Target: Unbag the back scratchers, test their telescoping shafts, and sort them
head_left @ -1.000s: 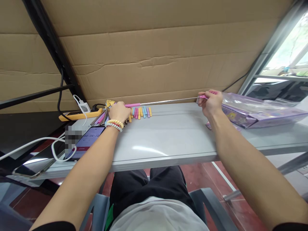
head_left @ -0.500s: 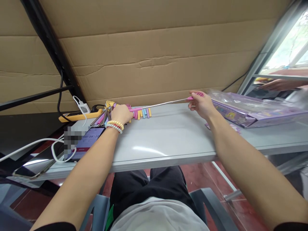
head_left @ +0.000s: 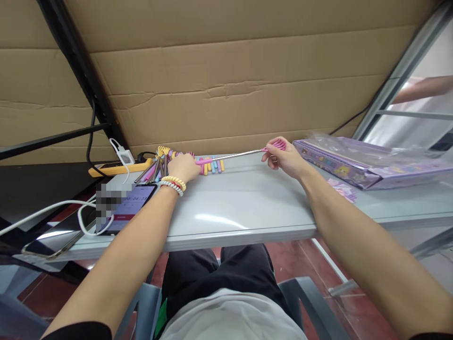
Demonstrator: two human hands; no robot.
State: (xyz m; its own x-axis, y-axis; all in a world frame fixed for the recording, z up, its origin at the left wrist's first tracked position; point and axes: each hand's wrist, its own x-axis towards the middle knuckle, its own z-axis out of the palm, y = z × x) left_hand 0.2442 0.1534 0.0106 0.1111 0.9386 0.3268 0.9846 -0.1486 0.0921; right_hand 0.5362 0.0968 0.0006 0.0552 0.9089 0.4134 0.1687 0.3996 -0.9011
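A telescopic metal rod [head_left: 235, 155] with a pink handle and a pink claw head stretches across the back of the grey table [head_left: 247, 208]. My left hand [head_left: 182, 167] is closed round its pink handle end, beside a row of coloured handles [head_left: 212, 165]. My right hand [head_left: 285, 158] pinches the pink claw head [head_left: 278, 143] at the other end. Coiled bands sit on my left wrist.
A phone [head_left: 129, 205] showing a timer lies at the table's left with white cables. A yellow power strip [head_left: 118, 167] sits behind it. A purple plastic package [head_left: 368, 163] lies at the right. Cardboard forms the back wall. Another person's arm [head_left: 421, 89] shows at far right.
My right hand has moved left toward my left hand, and the rod between them has become shorter. The left hand has stayed by the coloured handles.
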